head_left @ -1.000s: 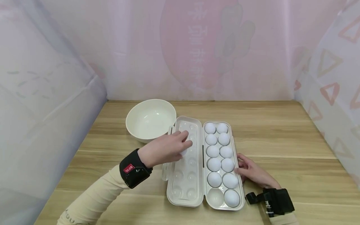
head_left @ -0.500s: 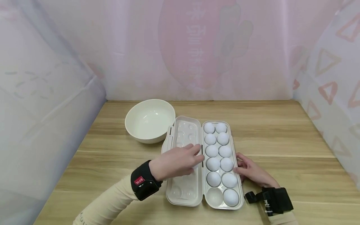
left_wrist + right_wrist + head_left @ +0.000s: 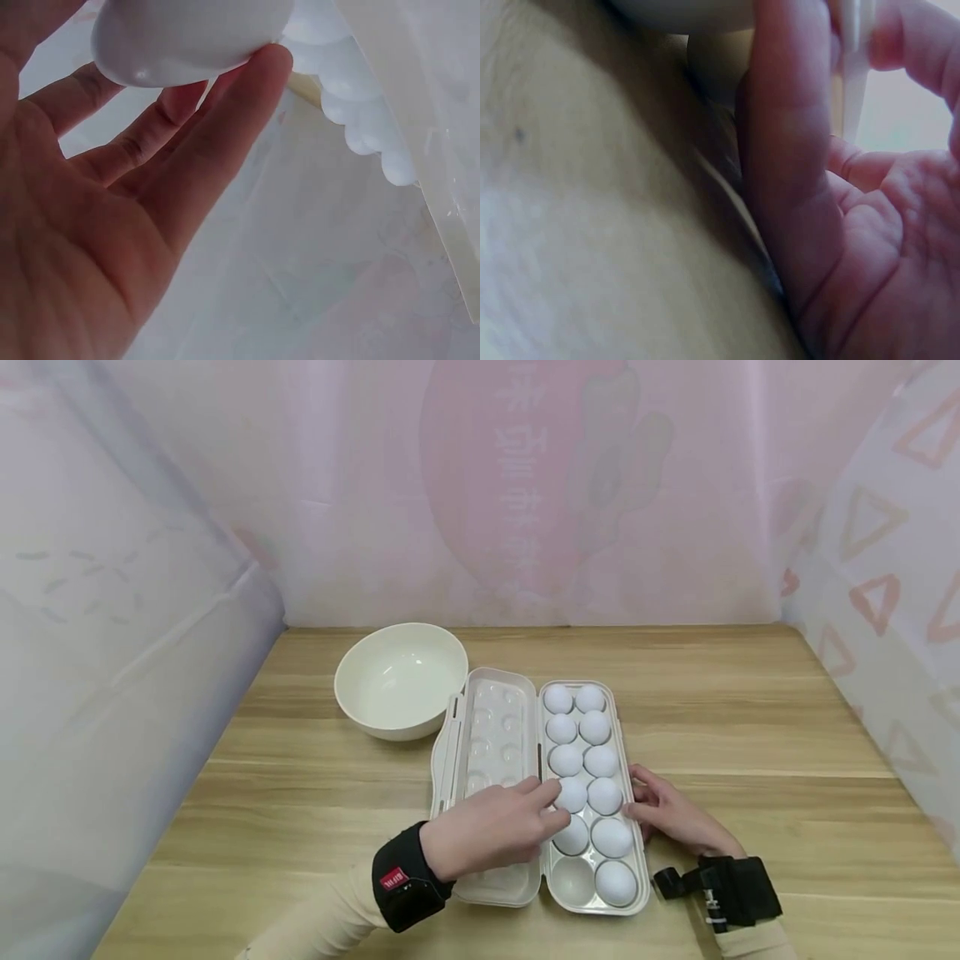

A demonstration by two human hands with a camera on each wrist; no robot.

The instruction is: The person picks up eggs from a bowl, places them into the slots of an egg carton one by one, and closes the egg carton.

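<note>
An open white egg carton (image 3: 636,883) lies on the wooden table, its clear lid (image 3: 491,735) folded out to the left. Several white eggs (image 3: 592,760) fill its cups; the front left cup (image 3: 573,881) is empty. My left hand (image 3: 551,817) hovers over the lid's front part, fingertips at the tray's left column. It holds a white egg (image 3: 187,34) in its fingers, which the hand hides in the head view. The row of eggs (image 3: 360,112) shows just beyond. My right hand (image 3: 639,802) rests on the table with its fingers against the carton's right rim (image 3: 851,67).
A cream bowl (image 3: 401,681), with nothing in it, stands at the back left of the carton. Pale curtain walls close in the table on the left, back and right. Bare wooden tabletop (image 3: 750,718) stretches right of the carton.
My left hand has moved from over the lid's middle toward me and to the right, reaching the tray's left column. The right hand has stayed at the carton's rim.
</note>
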